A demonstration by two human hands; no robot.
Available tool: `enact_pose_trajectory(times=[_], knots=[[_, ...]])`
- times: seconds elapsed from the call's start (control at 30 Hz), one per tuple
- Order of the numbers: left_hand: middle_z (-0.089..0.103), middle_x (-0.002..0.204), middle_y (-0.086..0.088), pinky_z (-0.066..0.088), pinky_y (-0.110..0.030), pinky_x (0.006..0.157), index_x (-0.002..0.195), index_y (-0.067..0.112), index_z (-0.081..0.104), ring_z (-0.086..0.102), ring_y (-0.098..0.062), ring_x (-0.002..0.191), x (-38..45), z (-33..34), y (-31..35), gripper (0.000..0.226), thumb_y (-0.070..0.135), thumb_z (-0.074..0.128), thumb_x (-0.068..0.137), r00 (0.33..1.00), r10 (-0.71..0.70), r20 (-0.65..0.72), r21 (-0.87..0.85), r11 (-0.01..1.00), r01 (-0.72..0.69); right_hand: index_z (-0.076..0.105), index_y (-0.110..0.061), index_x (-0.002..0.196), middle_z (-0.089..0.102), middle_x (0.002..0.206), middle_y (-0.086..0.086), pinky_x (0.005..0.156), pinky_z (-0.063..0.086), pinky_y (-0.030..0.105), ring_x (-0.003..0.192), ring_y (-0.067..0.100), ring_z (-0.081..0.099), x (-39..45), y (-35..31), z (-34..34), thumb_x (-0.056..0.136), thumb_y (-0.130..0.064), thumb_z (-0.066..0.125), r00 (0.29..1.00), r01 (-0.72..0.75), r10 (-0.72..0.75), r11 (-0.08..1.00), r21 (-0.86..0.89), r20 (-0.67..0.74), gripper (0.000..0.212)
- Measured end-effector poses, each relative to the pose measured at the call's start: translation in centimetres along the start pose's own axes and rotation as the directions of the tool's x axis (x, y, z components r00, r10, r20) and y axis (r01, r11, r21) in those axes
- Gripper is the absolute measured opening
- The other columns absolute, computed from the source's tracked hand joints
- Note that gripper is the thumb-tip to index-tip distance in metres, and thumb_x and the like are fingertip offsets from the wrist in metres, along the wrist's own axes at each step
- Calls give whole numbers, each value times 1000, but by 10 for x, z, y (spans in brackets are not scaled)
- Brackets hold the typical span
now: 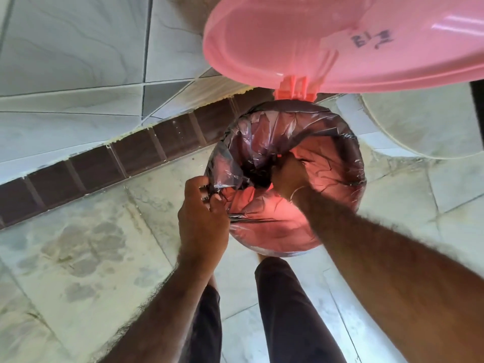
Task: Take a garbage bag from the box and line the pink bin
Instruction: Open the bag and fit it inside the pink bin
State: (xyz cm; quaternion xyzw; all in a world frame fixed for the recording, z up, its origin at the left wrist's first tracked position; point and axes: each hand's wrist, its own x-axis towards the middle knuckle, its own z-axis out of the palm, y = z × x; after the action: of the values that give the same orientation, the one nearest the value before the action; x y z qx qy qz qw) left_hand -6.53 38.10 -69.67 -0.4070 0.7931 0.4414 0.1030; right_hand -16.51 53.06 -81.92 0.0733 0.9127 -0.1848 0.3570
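both hands worked the garbage bag (264,142) already inside the pink bin (262,251): left hand (203,216) pinched its edge at the rim, right hand (290,174) pressed inside, grip unclear. next, i judged: fold the edge over.

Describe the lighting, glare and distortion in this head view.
Head view: daylight glows pink through the bin; glare streaks the raised lid and the bag; wide-angle bends the tile lines; the right hand sits in shadow; the left hand looks sharp.

bare hairy forearms (392,258), a thin band at the right wrist (297,191), dark trousers (288,310).
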Motion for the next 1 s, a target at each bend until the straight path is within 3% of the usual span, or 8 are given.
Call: enact_pose_trajectory(times=[0.17,0.27,0.4,0.6,0.67,0.83,0.93,1.0], knots=[[60,96,4,42,-23,73,111,18,51,59,-18,84,1,0,0,27,4,49,88,1000,0,-14,9,1000,0,49,2,131,53,132,30,95,42,37,116,33,54,-57,-10,44,100,-18,38,782,298,-179,949,-105,597,39],[62,100,2,43,-25,73,112,18,49,59,-17,85,0,0,0,27,4,48,89,1000,-1,2,8,1000,1,51,-8,128,61,123,24,95,45,40,114,38,57,-53,2,46,96,-29,40,934,188,-115,963,-191,339,40],[58,99,4,40,-24,71,114,18,49,54,-16,84,0,-2,6,28,5,49,88,999,-38,10,24,999,38,50,-7,132,56,134,19,101,44,36,122,35,54,-51,5,16,95,-21,45,867,185,-19,940,-287,498,40],[61,95,3,37,-16,56,103,24,48,58,-18,81,7,-12,9,23,14,57,85,995,-98,-16,-18,995,97,60,2,119,63,118,18,87,48,27,107,26,64,-23,-14,-89,94,-12,45,997,-46,30,970,240,70,32],[62,96,2,35,-15,55,105,22,50,58,-19,80,7,-13,12,21,18,57,86,993,-115,-14,-22,993,115,56,6,122,60,115,13,75,53,15,83,5,71,-28,-14,-118,93,-9,46,984,-93,12,886,454,178,34],[62,103,-5,39,-20,61,109,15,51,59,-21,88,-4,-12,13,25,22,59,86,989,-137,-48,-17,991,136,65,-7,79,68,91,22,77,53,40,86,38,64,-77,5,-129,78,-27,48,986,-166,166,954,250,21,27],[63,104,-8,43,-32,77,103,20,51,60,-26,94,-25,-5,5,23,29,58,83,960,-271,-65,-59,962,267,63,-3,92,64,89,13,71,36,28,85,31,58,-121,26,-102,86,-27,54,810,-267,444,860,435,-382,27],[65,110,-4,48,-39,87,102,25,52,62,-26,96,-39,3,-2,32,49,50,80,914,-406,-15,-13,914,406,58,-11,104,59,98,10,70,38,28,90,25,57,-145,34,-76,84,-44,57,696,-305,688,541,784,-204,38]])
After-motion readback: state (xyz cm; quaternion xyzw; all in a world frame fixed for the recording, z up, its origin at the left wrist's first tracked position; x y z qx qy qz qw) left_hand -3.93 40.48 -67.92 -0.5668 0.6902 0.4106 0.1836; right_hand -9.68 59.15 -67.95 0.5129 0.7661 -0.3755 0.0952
